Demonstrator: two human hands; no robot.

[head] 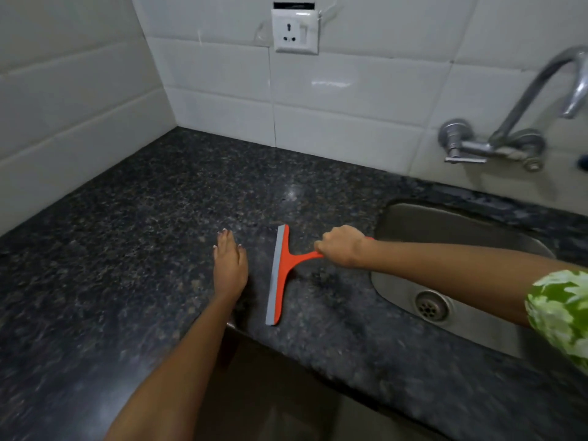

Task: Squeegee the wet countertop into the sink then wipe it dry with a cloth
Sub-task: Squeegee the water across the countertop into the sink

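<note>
My right hand [342, 246] grips the handle of an orange squeegee [280, 275], whose grey rubber blade lies along the dark speckled granite countertop [143, 218], left of the steel sink [445, 230]. The blade runs from front to back, just right of my left hand [229, 265]. That hand rests flat on the counter, fingers straight and together, holding nothing. The counter surface looks glossy. No cloth is in view.
White tiled walls meet in a corner at the back left. A wall socket [296, 31] sits above the counter. A chrome tap [509, 135] juts from the wall over the sink, whose drain [431, 305] shows near the front. The counter's front edge runs diagonally below my arms.
</note>
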